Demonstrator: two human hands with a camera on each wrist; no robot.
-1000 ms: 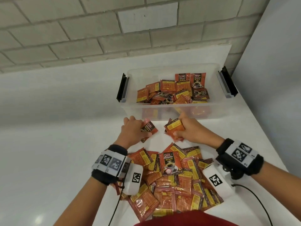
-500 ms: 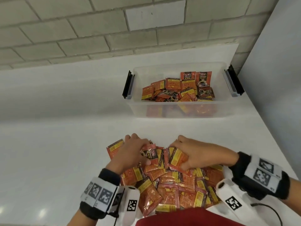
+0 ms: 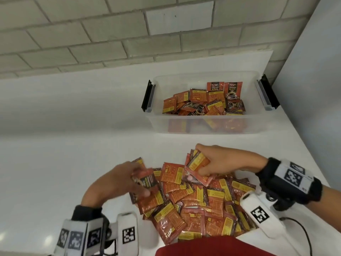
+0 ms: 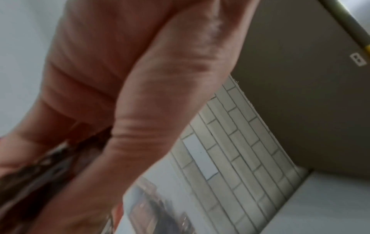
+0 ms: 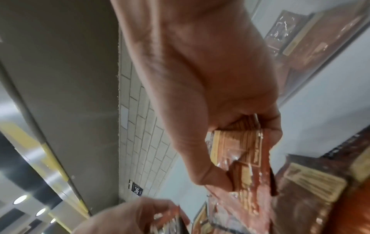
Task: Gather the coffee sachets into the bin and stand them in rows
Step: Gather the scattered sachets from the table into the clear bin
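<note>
Between thumb and curled fingers, the right hand (image 3: 219, 161) has a grip on a small bunch of sachets (image 3: 198, 164) at the far edge of the heap (image 3: 193, 204). Just left of it, the left hand (image 3: 118, 182) pinches a few dark-faced sachets (image 3: 145, 179). Under both grips the heap spreads over the white bench (image 3: 64, 154). Beyond stands the clear bin (image 3: 206, 124), with more sachets lying jumbled inside.

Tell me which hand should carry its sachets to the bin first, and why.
Right, probably. The right hand already pinches a bunch of sachets lifted off the far edge of the pile, nearest the bin. The left hand grips sachets too, but sits lower and farther from the bin.
</note>
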